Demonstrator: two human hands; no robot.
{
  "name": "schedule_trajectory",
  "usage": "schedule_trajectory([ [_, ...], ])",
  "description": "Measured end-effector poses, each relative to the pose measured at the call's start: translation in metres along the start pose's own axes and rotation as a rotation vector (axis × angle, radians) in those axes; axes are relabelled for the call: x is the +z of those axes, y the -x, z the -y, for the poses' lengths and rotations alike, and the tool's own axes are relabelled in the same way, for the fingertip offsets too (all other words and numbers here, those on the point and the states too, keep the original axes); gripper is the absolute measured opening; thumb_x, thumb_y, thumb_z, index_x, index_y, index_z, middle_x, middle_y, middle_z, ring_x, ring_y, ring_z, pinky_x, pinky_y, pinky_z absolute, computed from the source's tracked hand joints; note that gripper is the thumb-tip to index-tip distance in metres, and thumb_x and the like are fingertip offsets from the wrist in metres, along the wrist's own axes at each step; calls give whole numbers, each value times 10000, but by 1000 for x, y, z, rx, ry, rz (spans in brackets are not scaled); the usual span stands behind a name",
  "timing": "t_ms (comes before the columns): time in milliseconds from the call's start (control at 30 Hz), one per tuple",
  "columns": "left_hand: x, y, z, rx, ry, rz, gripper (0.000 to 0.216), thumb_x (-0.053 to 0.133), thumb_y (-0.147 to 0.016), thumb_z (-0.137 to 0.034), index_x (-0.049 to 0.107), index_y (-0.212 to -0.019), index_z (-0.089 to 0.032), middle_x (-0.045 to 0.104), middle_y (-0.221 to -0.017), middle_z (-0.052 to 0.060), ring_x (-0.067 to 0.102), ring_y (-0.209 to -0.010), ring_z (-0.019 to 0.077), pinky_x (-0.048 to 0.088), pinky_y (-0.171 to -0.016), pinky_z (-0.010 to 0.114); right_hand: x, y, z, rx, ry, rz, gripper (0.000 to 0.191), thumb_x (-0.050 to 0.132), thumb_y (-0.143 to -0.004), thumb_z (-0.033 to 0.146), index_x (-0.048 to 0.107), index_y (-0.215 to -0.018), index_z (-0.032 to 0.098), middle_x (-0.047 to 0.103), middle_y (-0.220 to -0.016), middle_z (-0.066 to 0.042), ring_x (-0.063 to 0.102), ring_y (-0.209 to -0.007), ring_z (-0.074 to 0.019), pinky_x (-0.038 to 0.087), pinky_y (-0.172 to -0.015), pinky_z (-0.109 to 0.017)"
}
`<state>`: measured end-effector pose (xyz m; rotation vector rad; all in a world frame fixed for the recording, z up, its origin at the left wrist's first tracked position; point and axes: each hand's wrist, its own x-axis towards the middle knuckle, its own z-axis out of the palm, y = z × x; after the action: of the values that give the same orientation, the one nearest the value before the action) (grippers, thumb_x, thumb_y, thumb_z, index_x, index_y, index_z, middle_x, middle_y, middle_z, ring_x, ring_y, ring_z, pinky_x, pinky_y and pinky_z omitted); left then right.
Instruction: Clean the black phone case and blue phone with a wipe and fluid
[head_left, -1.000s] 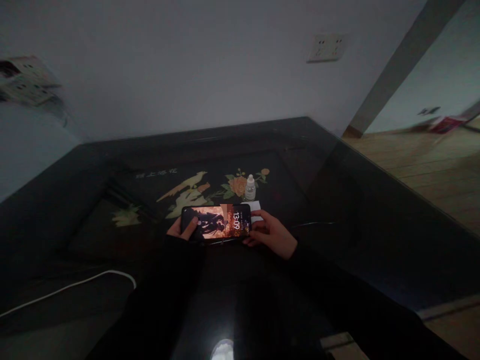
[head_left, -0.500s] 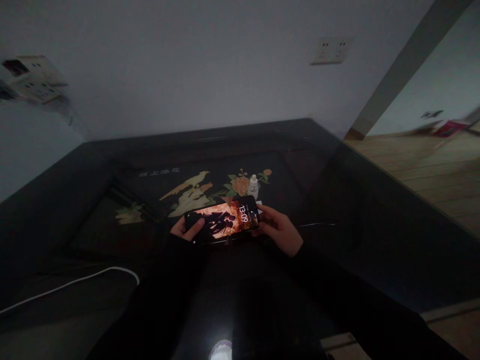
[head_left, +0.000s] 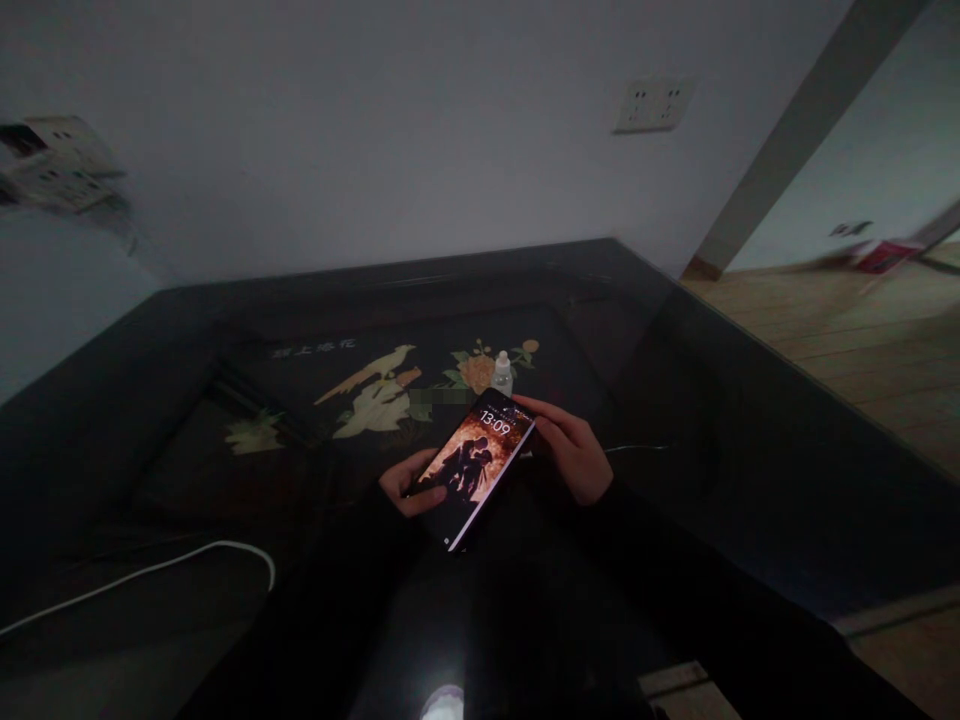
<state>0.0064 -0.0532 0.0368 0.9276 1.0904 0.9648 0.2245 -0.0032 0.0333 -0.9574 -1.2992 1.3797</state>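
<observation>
Rotated from level to slanting, slim black glass-faced smartphone with lit screen (head_left: 475,468), above dark lacquered table (head_left: 750,440): my left hand (head_left: 409,484) and right hand (head_left: 570,450) pinch its edges; rigid, slick, breakable.

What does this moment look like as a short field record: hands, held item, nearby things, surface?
left hand: grips the phone's lower left edge
right hand: holds the phone's upper right edge
phone: lit screen reading 13:09, tilted diagonally above the table
small bottle: upright, just beyond the phone
white cable: lies at near left
table: dark, glossy, with bird and flower inlay
wall socket: on wall behind
</observation>
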Motion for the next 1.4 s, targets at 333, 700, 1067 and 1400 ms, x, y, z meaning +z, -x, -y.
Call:
schedule_trajectory([
  [333, -1, -1, 1, 22, 40, 41, 485, 749, -541, -287, 563, -970, -162, 694, -808, -23, 623, -723, 102, 448, -658, 180, 3, 3, 4, -31, -63, 28, 341, 486, -823, 376, 553, -1135, 257, 617, -980, -41, 588, -786, -153, 479, -739, -343],
  [700, 10, 1, -3, -1, 234, -90, 398, 683, -592, -376, 610, -910, -148, 694, -795, 20, 623, -718, 132, 435, -662, 203, 12, 10, 14, -28, -155, 63, 453, 535, -791, 342, 442, -1226, 259, 573, -991, -27, 559, -744, -130, 482, -714, -309],
  [1067, 40, 15, 12, 419, 39, -89, 550, 530, -740, -370, 358, -1234, -198, 458, -1290, 32, 390, -1195, 187, 296, -977, 260, 53, 36, 14, 74, -234, 131, 452, 455, -837, 421, 371, -1247, 250, 470, -1257, -36, 419, -1170, -175, 316, -1006, -342],
  [1400, 13, 4, 14, 372, 4, -96, 539, 503, -733, -488, 508, -1131, -125, 619, -1010, 110, 576, -861, 198, 420, -668, 277, 44, 24, 9, 114, -181, 113, 429, 384, -849, 492, 454, -1174, 220, 579, -1113, -62, 535, -1034, -205, 418, -892, -348],
])
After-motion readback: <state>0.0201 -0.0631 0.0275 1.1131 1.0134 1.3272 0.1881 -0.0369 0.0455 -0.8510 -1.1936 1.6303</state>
